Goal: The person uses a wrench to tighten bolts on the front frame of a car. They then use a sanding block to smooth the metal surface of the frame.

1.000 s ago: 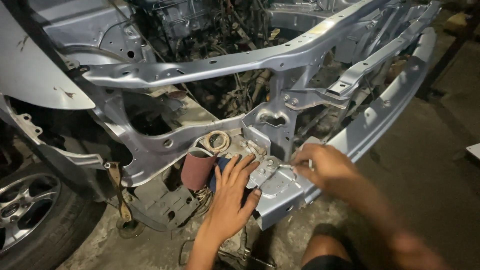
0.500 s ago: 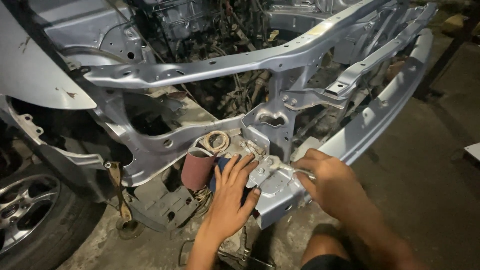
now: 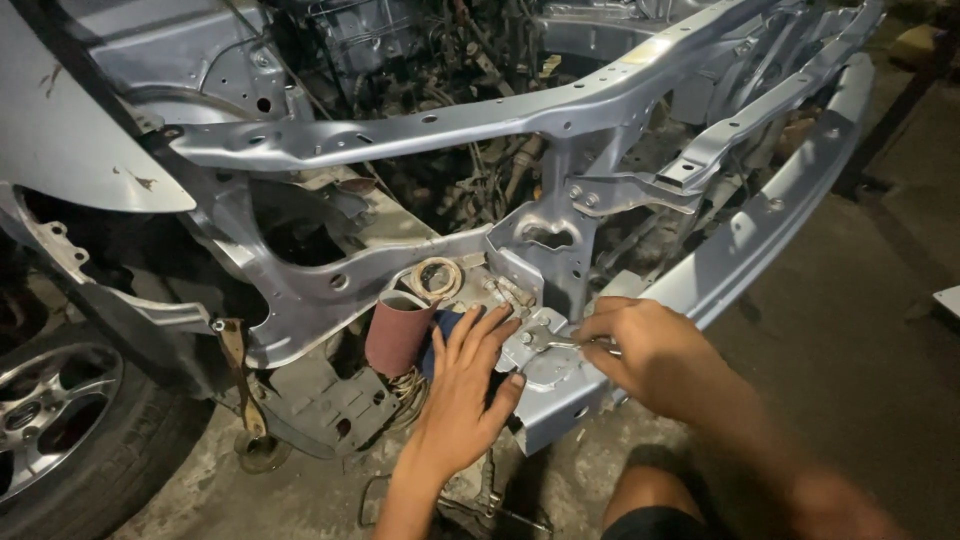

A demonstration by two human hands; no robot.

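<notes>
Right hand [image 3: 640,352] lower, nearer bracket [image 3: 545,362].

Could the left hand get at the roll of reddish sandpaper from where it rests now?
Probably yes. The left hand lies flat on the frame beside the roll of reddish sandpaper, fingers spread, holding nothing, and nothing stands between them. The right hand grips a wrench farther right.

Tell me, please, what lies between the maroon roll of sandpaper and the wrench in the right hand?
In the head view, the left hand lies flat between the sandpaper roll and the wrench held by the right hand, covering something blue.
</notes>
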